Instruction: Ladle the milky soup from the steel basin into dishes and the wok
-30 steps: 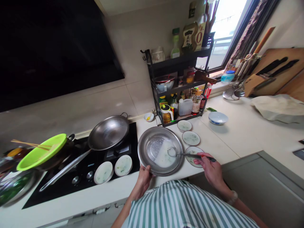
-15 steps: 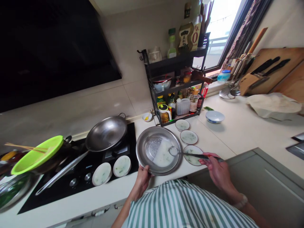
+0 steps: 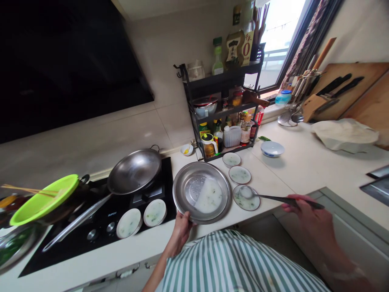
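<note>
My left hand point(image 3: 182, 225) is closed on the near rim of a steel basin point(image 3: 189, 192), which tilts so that cloudy white soup point(image 3: 209, 197) with green bits pools at its right. In my right hand point(image 3: 310, 215) is the dark handle of a ladle point(image 3: 247, 192). The ladle's bowl is over the nearest soup bowl point(image 3: 245, 203), right of the basin. Behind that one stand a second filled bowl point(image 3: 240, 174) and a third point(image 3: 231, 159). Two more filled bowls point(image 3: 129, 223) point(image 3: 154, 213) sit at the stove's front right.
A steel wok point(image 3: 135, 170) rests on the black stove point(image 3: 100, 219), its long handle pointing front left. Farther left is a lime-green basket point(image 3: 45, 198) with chopsticks. A black spice rack point(image 3: 223, 75) rises behind the bowls. A white-blue bowl point(image 3: 272, 149) stands on the right counter.
My right hand has moved right, carrying the ladle from the basin to the nearest soup bowl. My left hand stays on the basin rim. The view has shifted slightly.
</note>
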Motion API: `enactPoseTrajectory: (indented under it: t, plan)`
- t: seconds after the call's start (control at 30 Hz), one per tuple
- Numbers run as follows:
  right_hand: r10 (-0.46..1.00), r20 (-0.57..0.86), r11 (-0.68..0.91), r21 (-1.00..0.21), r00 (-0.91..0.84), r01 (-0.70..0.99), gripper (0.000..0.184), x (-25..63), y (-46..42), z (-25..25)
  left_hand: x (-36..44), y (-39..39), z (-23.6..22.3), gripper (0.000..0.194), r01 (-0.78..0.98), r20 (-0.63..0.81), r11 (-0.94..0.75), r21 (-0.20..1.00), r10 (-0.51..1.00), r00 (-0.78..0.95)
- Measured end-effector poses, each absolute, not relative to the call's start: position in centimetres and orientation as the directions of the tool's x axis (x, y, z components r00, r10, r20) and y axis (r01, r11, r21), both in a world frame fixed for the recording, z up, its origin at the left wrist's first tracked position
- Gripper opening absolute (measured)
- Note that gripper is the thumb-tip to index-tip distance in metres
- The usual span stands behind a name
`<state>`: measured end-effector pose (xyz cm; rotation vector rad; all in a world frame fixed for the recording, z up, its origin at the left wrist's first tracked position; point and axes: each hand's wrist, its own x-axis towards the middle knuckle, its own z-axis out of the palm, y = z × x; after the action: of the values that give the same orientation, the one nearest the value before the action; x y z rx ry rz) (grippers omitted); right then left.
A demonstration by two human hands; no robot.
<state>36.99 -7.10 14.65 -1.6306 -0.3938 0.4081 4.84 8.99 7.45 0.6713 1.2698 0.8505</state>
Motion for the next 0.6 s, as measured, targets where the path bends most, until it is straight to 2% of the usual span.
enactPoseTrajectory:
  t: [0.07, 0.13, 0.27, 0.4, 0.6]
  plan:
    - [0.544, 0.048, -0.205, -0.96, 0.837, 0.188, 0.022, 37.1, -7.5, 14.4, 4.9, 9.0, 7.6, 0.018, -0.173, -0.538, 0.542, 0.823, 0.84, 0.069]
    - [0.633, 0.151, -0.209, -0.911, 0.76, 0.355, 0.024, 36.9, -7.8, 14.2, 4.9, 9.0, 7.7, 0.017, -0.175, -0.539, 0.542, 0.822, 0.84, 0.07]
    - [0.792, 0.371, 0.003, -0.797, 0.485, 0.604, 0.021, 36.2, -8.1, 14.1, 4.8, 9.0, 7.4, 0.019, -0.172, -0.528, 0.535, 0.827, 0.845, 0.087]
    - [0.824, 0.47, 0.143, -0.711, 0.315, 0.688, 0.02, 36.0, -8.3, 14.4, 4.7, 9.0, 7.0, 0.02, -0.184, -0.513, 0.521, 0.834, 0.853, 0.09]
    - [0.817, 0.429, 0.064, -0.732, 0.386, 0.678, 0.02, 36.2, -8.5, 15.0, 4.6, 9.1, 7.0, 0.019, -0.173, -0.517, 0.526, 0.832, 0.85, 0.097]
